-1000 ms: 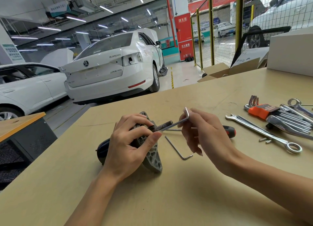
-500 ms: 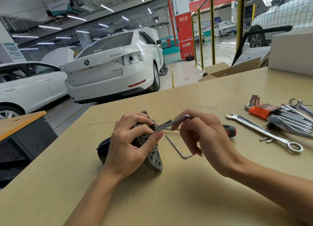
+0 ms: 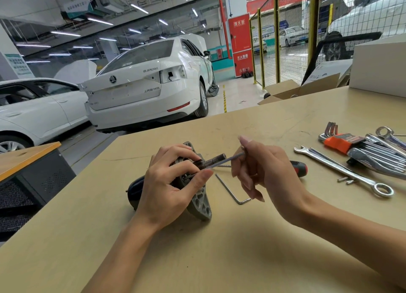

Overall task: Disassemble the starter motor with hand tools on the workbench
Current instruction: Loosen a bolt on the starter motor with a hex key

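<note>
The left hand (image 3: pixel 173 182) grasps the starter (image 3: pixel 197 196) where it lies on the near middle of the bench (image 3: pixel 219 259), fingers curled over the top of its grey flange and thumb stretched toward the shaft. The right hand (image 3: pixel 261 174) pinches a hex key (image 3: pixel 226 160) between thumb and fingers; the long leg runs left into the flange face beside the shaft, though the tip and the screw it meets are hidden behind the left fingers.

The step looks like backing out a flange screw. To do it well, I would keep the key pushed fully home and in line with the screw, so the socket does not round, and turn in short, even twists. The left hand should press the body down so it cannot roll, with the thumb kept off the key's path.

A second hex key (image 3: pixel 230 189) lies on the bench just right of the starter, a screwdriver (image 3: pixel 297 168) behind the right hand. Farther right are a spanner (image 3: pixel 342 170), two small loose fasteners (image 3: pixel 346 180) beside it, and a key set (image 3: pixel 342 142) in an orange holder.
</note>
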